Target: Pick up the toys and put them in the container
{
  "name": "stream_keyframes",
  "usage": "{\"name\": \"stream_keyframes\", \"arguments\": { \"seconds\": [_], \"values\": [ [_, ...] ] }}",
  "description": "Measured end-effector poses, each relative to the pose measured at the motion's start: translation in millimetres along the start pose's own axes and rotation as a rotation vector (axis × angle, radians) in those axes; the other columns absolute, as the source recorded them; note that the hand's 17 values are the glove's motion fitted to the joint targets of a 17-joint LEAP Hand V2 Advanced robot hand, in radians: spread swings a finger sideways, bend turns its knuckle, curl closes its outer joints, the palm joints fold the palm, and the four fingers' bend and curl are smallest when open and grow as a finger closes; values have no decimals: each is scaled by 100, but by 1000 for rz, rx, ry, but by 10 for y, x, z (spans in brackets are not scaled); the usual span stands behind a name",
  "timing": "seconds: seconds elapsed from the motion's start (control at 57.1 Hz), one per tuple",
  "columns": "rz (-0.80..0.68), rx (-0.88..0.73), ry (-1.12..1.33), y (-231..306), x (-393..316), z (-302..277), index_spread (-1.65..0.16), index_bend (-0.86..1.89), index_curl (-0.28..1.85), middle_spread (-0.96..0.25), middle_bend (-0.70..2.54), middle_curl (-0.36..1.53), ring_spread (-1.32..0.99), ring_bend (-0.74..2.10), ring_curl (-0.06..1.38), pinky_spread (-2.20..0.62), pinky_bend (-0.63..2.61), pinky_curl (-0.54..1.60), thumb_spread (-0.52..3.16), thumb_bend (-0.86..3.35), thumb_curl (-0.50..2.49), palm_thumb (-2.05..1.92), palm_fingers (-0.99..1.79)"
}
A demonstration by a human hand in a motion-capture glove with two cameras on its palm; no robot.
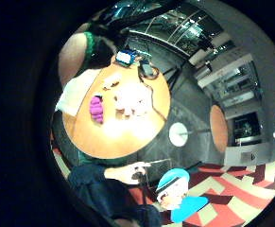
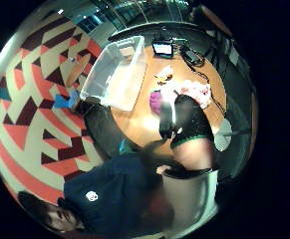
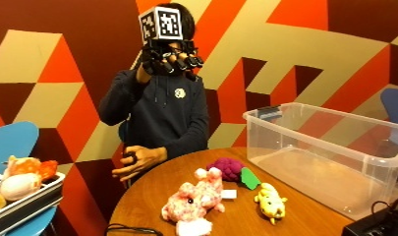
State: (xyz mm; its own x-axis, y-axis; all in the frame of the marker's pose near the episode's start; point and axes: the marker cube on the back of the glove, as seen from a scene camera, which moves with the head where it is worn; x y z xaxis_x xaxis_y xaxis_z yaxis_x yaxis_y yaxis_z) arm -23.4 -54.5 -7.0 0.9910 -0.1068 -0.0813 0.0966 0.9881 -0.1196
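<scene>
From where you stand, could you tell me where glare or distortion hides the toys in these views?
Little-finger palm view: glare on the table washes out the pink plush rabbit; the purple grape toy stays readable. Thumb-side palm view: strong bending, and the gloved right hand covers part of the toys. Outside view: even light, the clear container undistorted.

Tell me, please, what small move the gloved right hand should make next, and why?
Probably lower the right hand toward the table. It is raised in front of the face, holding nothing, while the pink plush, purple grapes toy and yellow toy lie on the table beside the empty clear container.
</scene>
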Motion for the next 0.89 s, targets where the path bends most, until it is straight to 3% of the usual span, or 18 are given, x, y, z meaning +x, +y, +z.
{"name": "stream_keyframes", "arguments": {
  "seconds": [0.438,0.683,0.893],
  "values": [
    [37,-276,8,-806,645,1052,-23,8,21,1,13,24,-3,19,17,2,76,33,143,21,26,5,-27],
    [-32,-399,-108,-1193,892,2013,-23,5,16,1,10,21,-1,17,19,5,82,35,127,11,27,4,-34],
    [30,-544,-262,-1172,851,2850,-26,8,14,1,9,18,2,15,19,8,95,39,116,4,30,7,-32]
  ]
}}
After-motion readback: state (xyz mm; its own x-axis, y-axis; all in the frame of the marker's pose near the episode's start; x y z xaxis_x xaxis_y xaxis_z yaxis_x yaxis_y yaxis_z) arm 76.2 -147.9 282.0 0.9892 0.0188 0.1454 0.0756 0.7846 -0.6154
